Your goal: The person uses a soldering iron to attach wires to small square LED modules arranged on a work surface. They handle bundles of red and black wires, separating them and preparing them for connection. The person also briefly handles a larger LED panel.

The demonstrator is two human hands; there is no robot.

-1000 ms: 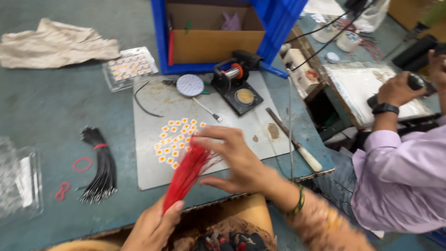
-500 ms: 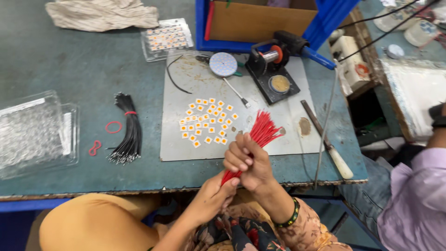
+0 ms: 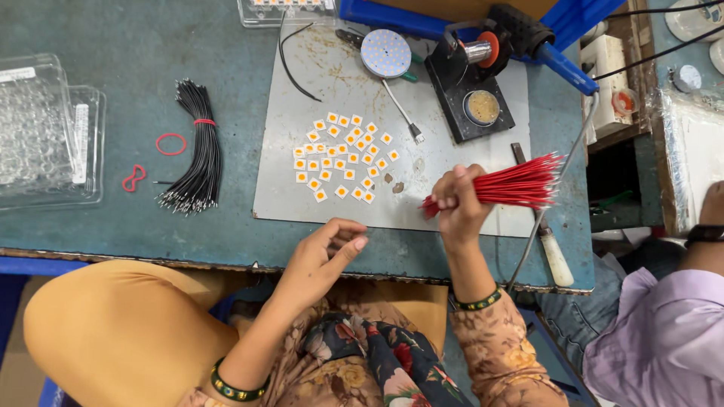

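Observation:
My right hand (image 3: 458, 205) grips a bundle of thin red wires (image 3: 513, 185) near one end; the bundle lies almost level and fans out to the right over the grey metal mat (image 3: 302, 196). My left hand (image 3: 320, 252) hovers open at the table's near edge, fingers spread, holding nothing. Several small white squares with orange centres (image 3: 341, 157) are scattered on the mat just beyond both hands.
A bundle of black wires (image 3: 197, 151) with a red band lies left of the mat, with red rubber bands (image 3: 170, 143) and clear plastic trays (image 3: 45, 128) further left. A solder spool stand (image 3: 475, 83), round white disc (image 3: 385, 54) and soldering iron (image 3: 547, 234) sit right. Another person's sleeve (image 3: 664, 332) is at lower right.
My left hand has let go of the red wires and dropped toward the table edge. My right hand has swung the bundle from upright to nearly level, pointing right.

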